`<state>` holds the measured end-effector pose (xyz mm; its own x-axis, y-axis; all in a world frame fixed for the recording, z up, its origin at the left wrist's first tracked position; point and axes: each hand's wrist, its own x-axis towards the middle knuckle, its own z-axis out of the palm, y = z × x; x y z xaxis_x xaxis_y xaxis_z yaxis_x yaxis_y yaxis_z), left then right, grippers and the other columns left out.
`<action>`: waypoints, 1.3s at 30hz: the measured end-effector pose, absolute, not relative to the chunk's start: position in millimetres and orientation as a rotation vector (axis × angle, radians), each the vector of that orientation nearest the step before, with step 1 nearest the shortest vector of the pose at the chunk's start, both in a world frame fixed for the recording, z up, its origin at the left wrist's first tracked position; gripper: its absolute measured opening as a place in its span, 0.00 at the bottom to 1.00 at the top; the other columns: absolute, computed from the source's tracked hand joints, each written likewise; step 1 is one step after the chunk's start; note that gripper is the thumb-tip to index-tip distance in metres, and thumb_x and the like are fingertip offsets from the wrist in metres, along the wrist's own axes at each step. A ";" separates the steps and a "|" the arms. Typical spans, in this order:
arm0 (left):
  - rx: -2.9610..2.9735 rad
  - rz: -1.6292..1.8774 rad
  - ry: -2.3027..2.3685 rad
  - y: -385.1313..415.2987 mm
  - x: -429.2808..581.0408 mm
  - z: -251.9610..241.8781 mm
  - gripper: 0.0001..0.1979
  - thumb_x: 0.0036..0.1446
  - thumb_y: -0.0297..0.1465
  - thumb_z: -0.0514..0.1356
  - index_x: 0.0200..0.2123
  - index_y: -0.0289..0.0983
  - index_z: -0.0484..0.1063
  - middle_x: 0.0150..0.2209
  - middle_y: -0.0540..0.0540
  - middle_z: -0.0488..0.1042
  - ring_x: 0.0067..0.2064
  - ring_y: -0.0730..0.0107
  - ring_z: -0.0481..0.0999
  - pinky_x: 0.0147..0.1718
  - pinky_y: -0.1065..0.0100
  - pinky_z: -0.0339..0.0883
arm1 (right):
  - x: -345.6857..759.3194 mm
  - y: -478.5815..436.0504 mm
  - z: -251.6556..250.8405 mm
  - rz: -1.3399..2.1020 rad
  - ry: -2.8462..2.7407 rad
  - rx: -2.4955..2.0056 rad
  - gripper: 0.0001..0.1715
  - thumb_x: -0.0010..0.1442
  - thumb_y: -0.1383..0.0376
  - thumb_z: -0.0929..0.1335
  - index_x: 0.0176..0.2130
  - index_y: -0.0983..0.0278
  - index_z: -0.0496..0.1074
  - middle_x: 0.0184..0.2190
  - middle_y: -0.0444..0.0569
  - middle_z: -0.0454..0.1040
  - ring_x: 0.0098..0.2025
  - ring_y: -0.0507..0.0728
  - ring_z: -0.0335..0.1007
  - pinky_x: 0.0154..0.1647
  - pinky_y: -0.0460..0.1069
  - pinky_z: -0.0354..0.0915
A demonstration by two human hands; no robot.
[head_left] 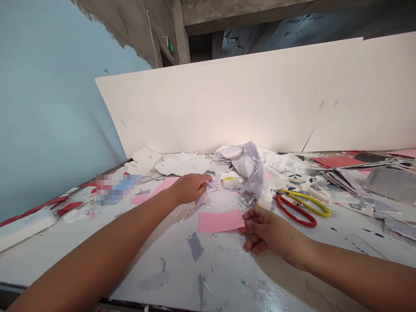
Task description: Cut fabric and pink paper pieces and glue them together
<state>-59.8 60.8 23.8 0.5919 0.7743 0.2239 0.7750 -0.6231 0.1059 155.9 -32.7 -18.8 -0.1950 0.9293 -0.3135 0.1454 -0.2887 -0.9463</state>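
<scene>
My right hand (261, 229) pinches the right end of a small pink rectangular piece (221, 221), which has a line running along its edges. My left hand (191, 188) reaches farther back, its fingers closed on a pale lavender scrap (212, 183). Just right of those fingertips lies a clear bottle with a yellow label (231, 182). Scissors with one red and one yellow handle (296, 210) rest beyond my right hand. Behind the bottle is a crumpled lavender and white cloth (251, 164).
The white table (234, 277) carries grey scraps (195, 246) near the front. Torn white sheets (185, 164) lie at the back, against an upright white board (243, 99). Red pieces (338, 162) and layered grey fabric (390, 184) are on the right. A white box-like object (27, 227) sits far left.
</scene>
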 end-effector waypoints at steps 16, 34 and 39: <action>-2.958 -0.835 -1.698 42.9 -66.4 69.7 0.19 0.50 0.44 0.51 0.46 0.46 0.65 0.31 0.50 0.69 0.27 0.74 0.66 0.22 0.74 0.57 | 158.9 -39.6 15.9 0.472 -2.133 -1.493 0.23 0.56 0.60 0.60 0.52 0.60 0.58 0.32 0.47 0.70 0.25 0.51 0.65 0.23 0.45 0.60; -2.728 -0.886 -1.977 88.5 -106.2 48.6 0.13 0.46 0.42 0.54 0.26 0.39 0.68 0.23 0.51 0.66 0.24 0.74 0.62 0.21 0.73 0.53 | 92.2 66.2 65.4 -0.139 -2.462 -1.719 0.20 0.45 0.76 0.65 0.41 0.70 0.70 0.47 0.63 0.66 0.49 0.68 0.61 0.42 0.56 0.60; -2.844 -0.996 -2.020 86.6 -103.1 37.9 0.13 0.48 0.43 0.52 0.28 0.40 0.67 0.21 0.53 0.63 0.21 0.76 0.59 0.18 0.74 0.51 | 82.0 66.6 52.1 -0.127 -2.357 -1.700 0.50 0.48 0.64 0.66 0.61 0.67 0.37 0.62 0.62 0.36 0.61 0.70 0.35 0.53 0.63 0.46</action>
